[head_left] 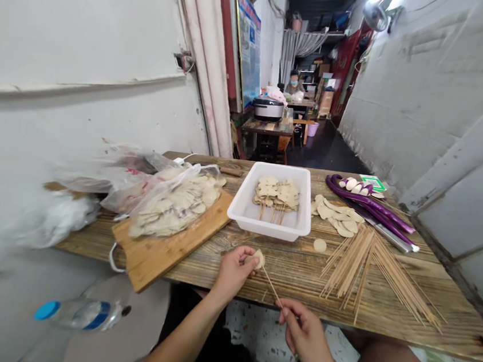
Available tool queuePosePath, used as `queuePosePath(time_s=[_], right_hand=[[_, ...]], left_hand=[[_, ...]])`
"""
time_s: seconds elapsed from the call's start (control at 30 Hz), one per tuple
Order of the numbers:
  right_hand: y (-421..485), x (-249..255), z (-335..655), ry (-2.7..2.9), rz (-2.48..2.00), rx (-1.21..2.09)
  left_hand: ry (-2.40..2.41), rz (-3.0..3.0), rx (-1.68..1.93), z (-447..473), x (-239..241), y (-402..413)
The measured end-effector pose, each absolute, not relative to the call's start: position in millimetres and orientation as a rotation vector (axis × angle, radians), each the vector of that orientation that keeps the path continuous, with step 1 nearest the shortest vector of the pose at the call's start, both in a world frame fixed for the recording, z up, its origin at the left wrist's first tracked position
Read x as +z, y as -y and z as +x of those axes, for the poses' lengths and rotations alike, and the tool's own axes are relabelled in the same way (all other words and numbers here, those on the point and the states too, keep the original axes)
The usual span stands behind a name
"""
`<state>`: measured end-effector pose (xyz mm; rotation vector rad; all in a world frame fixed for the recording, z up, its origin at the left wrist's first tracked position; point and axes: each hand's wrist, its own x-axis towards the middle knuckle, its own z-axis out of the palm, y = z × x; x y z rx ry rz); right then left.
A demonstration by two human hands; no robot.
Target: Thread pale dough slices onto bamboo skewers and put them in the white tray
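Near the table's front edge, my left hand (234, 272) pinches a thin, pale round slice (260, 258) between thumb and fingers. A wooden skewer (272, 287) runs from that slice to my right hand (301, 325), whose fingers are closed on its lower end. Just beyond stands a white plastic tray (269, 228) holding skewered pale slices (278, 192). To its right lies a pile of loose pale slices (337, 215), with a single slice (320, 245) closer to me. Many bare skewers (355, 268) are fanned out on the right.
At left, a wooden cutting board (173, 260) carries a plastic bag of slices (179, 200). Purple eggplants (372, 209) and a knife (386, 235) lie at the back right. A water bottle (81, 314) rests on a stool below left. Another person (295, 83) is far back.
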<state>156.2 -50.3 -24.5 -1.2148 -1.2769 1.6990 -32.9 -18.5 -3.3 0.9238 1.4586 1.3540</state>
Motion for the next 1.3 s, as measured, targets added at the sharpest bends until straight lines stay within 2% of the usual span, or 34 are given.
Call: queuePosePath(time_s=[0.27,1.3], right_hand=[[51.1,-27.9,155.2,1.263,-1.206,1.704],[51.4,-28.9,151.7,1.253,-1.216,1.656]], left_hand=[[-1.48,0.971,1.337,-29.0,-3.8,19.4],[-1.19,0.531,1.304,-33.1,-0.4,20.5]])
